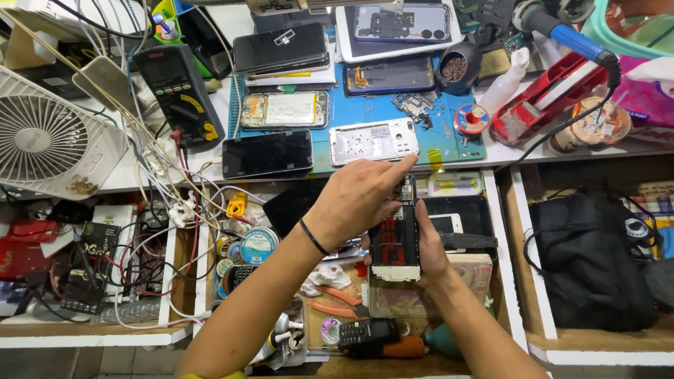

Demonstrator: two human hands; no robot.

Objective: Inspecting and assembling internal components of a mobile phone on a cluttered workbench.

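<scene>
My right hand [430,242] grips an opened phone [395,242] with its back off, held upright over an open drawer; dark inner parts and a white lower edge show. My left hand [361,196], with a black band at the wrist, lies over the phone's upper left, its index finger stretched toward the phone's top edge near the table front. A white phone frame [372,142] lies flat on the blue work mat [337,116] just beyond the fingertip.
Several phones and screens lie on the mat, with a black multimeter [175,88] and white fan [49,137] at left. A red tool stand [540,98] and solder spool [471,119] sit right. The drawer holds orange pliers [337,300], a small keypad phone [368,331] and tangled wires.
</scene>
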